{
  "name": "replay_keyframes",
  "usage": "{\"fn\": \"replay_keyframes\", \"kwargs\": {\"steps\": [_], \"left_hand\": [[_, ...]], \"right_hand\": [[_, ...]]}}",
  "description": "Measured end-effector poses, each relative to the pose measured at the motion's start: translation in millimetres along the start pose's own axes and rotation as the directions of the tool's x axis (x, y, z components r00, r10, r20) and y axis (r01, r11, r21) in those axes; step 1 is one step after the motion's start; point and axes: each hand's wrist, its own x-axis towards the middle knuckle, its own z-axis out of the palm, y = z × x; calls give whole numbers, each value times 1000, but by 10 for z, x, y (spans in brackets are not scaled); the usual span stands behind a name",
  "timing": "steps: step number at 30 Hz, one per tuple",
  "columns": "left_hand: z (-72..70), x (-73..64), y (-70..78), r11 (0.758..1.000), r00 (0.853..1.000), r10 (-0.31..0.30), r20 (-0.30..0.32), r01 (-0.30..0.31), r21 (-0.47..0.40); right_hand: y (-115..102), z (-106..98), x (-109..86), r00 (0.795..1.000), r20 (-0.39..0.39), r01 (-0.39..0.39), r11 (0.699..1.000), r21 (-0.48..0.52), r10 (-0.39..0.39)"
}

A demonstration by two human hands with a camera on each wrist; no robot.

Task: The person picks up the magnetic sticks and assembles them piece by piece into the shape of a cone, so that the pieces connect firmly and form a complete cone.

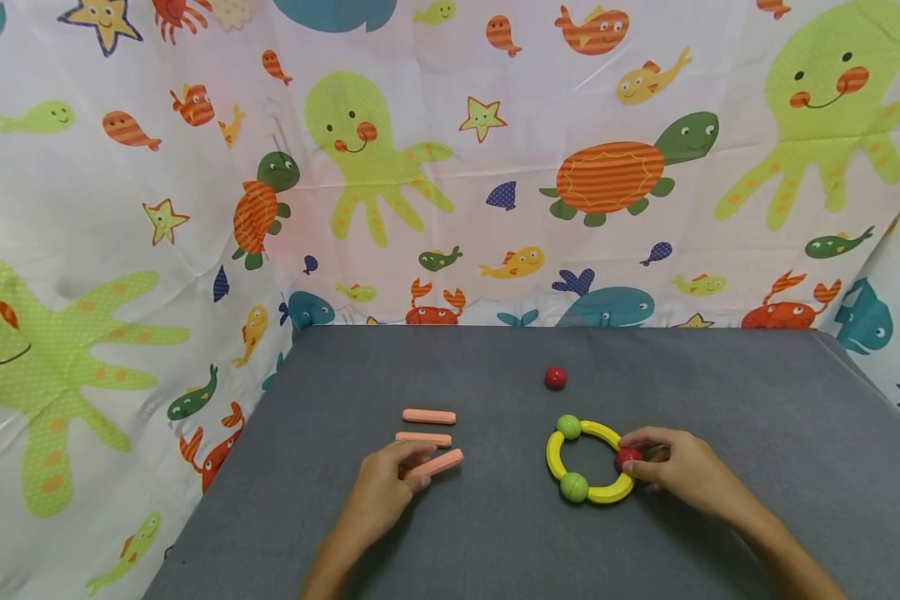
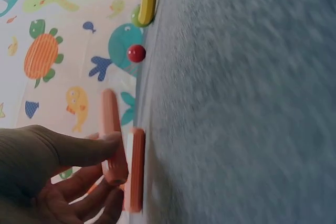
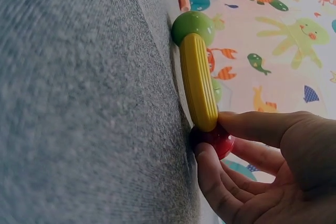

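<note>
My left hand (image 1: 385, 487) pinches one salmon-coloured ridged stick (image 1: 435, 465) between thumb and fingers, its far end tilted up. Two similar sticks lie beyond it on the table, the nearer one (image 1: 424, 438) partly behind my fingers and the farther one (image 1: 429, 416) in full view. My right hand (image 1: 682, 465) pinches a red ball (image 1: 628, 458) on the right side of a ring of curved yellow pieces (image 1: 611, 493) and two green balls (image 1: 573, 487). In the right wrist view, a yellow ridged piece (image 3: 198, 82) meets the red ball (image 3: 214, 141) at my fingertips.
A loose red ball (image 1: 556, 377) sits on the grey cloth-covered table (image 1: 495, 550), behind the ring. A curtain (image 1: 495, 242) printed with sea animals hangs along the table's back edge and down both sides.
</note>
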Motion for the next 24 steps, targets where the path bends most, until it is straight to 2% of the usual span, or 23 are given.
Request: {"fn": "replay_keyframes", "kwargs": {"steps": [5,10,17,24], "left_hand": [[69,68,110,996,995,83,-60,-85,-39],[168,162,184,988,989,121,-84,-128,-85],[322,307,297,978,988,145,-50,-151,-143],[488,451,410,973,987,161,-13,-161,-165]], "right_hand": [[-1,2,2,1000,13,-10,1000,20,10],[3,4,2,1000,19,-8,999,31,7],[16,2,4,1000,19,-2,999,40,2],[39,-1,9,1000,16,11,999,34,-12]]}}
